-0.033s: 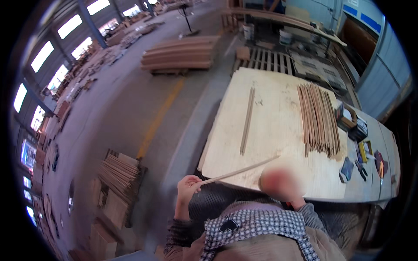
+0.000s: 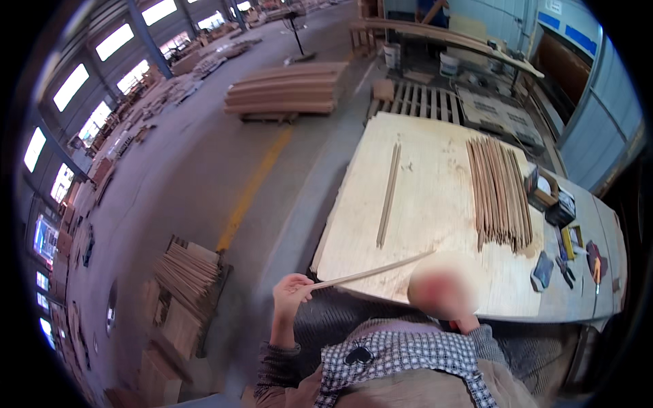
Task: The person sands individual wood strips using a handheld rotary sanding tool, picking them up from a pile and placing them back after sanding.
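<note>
One thin wooden strip (image 2: 371, 273) pinched in left hand (image 2: 291, 291) over plywood tabletop (image 2: 435, 204); right hand (image 2: 445, 289) blurred, grip unclear.

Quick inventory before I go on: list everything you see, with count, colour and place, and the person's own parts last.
thin wooden strip: one, pale, held over the near table edge
plywood table: one, pale, centre right
pair of strips: two, light brown, lying side by side mid-table
bundle of strips: many, brown, right part of the table
small tools and boxes: several, dark and mixed colours, table's right end
stacked boards: one pile, tan, on the floor beyond
wooden pallet: one, behind the table
buckets: two, white, back
stick stack: one, tan, floor at left
yellow floor line: one, left of table
left hand: its grip pinches the strip's end
right hand: hidden behind the blurred patch
</note>
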